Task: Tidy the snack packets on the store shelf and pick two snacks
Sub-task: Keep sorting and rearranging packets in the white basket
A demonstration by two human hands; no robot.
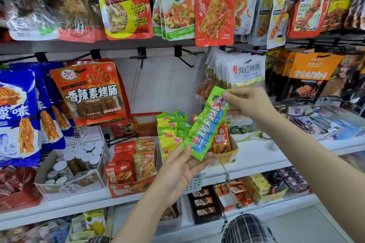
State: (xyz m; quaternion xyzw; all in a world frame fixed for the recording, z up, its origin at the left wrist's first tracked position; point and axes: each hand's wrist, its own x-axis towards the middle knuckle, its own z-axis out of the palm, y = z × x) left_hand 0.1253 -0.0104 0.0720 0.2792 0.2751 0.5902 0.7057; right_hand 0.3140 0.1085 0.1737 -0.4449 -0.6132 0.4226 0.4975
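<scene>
A long green and blue snack packet (207,124) is held slantwise in front of the shelf, between both hands. My right hand (250,104) pinches its top end with thumb and fingers. My left hand (177,167) grips its bottom end from below. Behind the packet, on the white shelf (138,197), stand a tray of small green and yellow packets (169,134) and a cardboard box of red and orange packets (132,160). A box of small red packets (222,142) sits just behind the held packet.
Hanging packets fill the pegs above: a red one (92,92) at left, white ones (245,73) at right. Two bare black hooks (185,55) jut out in the middle. A clear box of small jars (79,163) stands at left. Lower shelves hold more boxes.
</scene>
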